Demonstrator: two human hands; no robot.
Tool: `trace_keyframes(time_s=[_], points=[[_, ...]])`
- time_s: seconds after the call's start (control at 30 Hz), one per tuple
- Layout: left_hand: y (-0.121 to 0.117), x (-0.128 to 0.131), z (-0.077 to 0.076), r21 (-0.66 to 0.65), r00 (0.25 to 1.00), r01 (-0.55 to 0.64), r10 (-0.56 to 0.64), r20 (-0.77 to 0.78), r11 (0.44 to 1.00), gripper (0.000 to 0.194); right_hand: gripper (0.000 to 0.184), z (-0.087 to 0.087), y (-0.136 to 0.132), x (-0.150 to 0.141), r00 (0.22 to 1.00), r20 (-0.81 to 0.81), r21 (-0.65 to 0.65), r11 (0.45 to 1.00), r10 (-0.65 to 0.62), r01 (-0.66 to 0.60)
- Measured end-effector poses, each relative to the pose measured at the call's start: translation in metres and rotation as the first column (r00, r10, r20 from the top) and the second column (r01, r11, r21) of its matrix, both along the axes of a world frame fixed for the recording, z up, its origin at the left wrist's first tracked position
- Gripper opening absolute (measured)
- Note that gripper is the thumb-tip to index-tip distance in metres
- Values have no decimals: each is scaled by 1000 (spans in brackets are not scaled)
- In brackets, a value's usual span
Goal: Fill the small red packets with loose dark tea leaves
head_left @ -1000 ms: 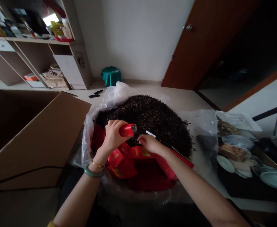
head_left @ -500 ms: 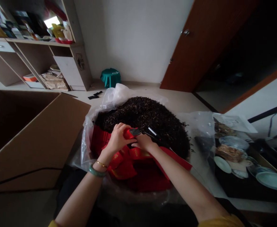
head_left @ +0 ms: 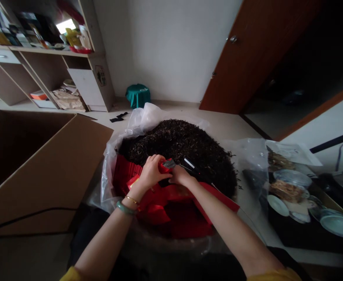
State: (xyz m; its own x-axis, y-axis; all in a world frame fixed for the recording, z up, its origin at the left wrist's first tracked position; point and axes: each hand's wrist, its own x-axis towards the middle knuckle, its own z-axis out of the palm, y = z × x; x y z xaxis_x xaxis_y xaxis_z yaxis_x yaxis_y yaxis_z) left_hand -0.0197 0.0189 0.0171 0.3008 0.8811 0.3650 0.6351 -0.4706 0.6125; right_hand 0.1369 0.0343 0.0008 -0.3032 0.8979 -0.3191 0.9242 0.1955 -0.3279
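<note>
Red and silvery-grey, the packet (head_left: 167, 164) sits above the dark leaf heap (head_left: 183, 136), clamped in my left hand (head_left: 152, 171). My right hand (head_left: 181, 175) is at its end, grip unclear. My hands partly hide red packets (head_left: 156, 214) below.

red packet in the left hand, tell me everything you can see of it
The small red packet has a dull grey, foil-like end pointing right. It looks glossy and flexible, lies roughly sideways, and is partly hidden by the left hand gripping it above the other red packets. The right hand meets its grey end; exact contact is unclear.
</note>
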Motion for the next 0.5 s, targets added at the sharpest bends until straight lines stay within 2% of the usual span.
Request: trace_keyframes(time_s=[0.1, 0.17, 0.27, 0.33, 0.4, 0.5], points=[[1, 1, -4, 8, 1000, -2, 2, -1, 1000, 50, 33, 17, 2, 20, 995, -95, 84, 995, -43, 51], [2, 2, -7, 7, 1000, -9, 9, 3, 1000, 51, 29, 35, 2, 31, 964, -250, 130, 983, -93, 128], [3, 4, -12, 1, 999, -31, 31, 21, 1000, 54, 24, 65, -2, 37, 815, -559, 83, 967, -153, 239], [3, 5, -14, -6, 998, -47, 48, 38, 999, 56, 24, 80, -6, 32, 753, -643, 65, 970, -139, 235], [4, 5, -17, -11, 997, -58, 59, 54, 998, 57, 22, 89, -9, 22, 786, -616, 161, 968, -54, 193], [5, 6, -21, -7, 994, -75, 75, 84, 997, 61, 23, 92, -12, 8, 863, -496, 353, 930, 95, 101]])
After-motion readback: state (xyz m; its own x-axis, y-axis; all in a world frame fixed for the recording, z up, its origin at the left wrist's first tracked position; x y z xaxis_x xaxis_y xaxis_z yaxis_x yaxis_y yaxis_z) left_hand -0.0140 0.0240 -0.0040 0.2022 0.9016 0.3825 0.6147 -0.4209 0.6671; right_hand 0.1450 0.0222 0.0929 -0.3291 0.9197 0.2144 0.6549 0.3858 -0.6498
